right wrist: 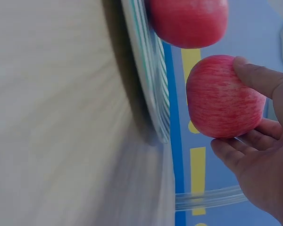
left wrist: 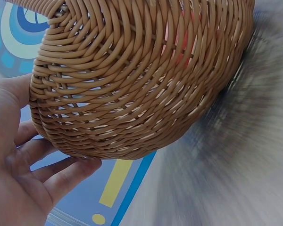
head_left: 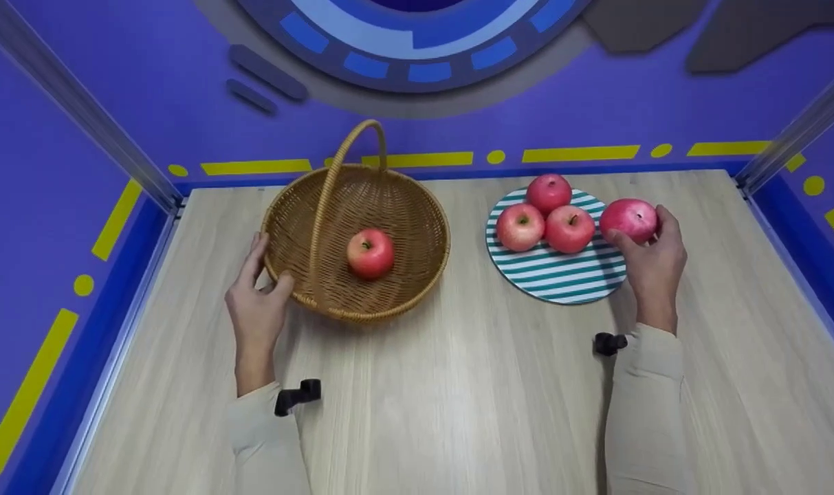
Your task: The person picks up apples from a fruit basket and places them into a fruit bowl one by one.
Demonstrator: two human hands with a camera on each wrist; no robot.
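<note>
A brown wicker basket [head_left: 417, 289] with an arched handle stands on the left of the table, a red apple [head_left: 370, 254] inside it. My left hand [head_left: 257, 302] grips the basket's left rim; in the left wrist view the thumb and fingers lie against the weave. At the right, my right hand [head_left: 657, 265] holds a red apple [head_left: 626, 218] between thumb and fingers, raised off the plate's right edge. On the green-and-white striped plate [head_left: 561, 282] sit three more apples [head_left: 569, 229]. The right wrist view shows the held apple [right wrist: 224, 99] apart from the plate.
The pale wood table [head_left: 417, 412] has a blue wall [head_left: 444, 130] with yellow marks behind it and side panels at left and right. Small black devices [head_left: 609, 344] are worn at both cuffs. The basket's handle [head_left: 331, 185] arches above its rim.
</note>
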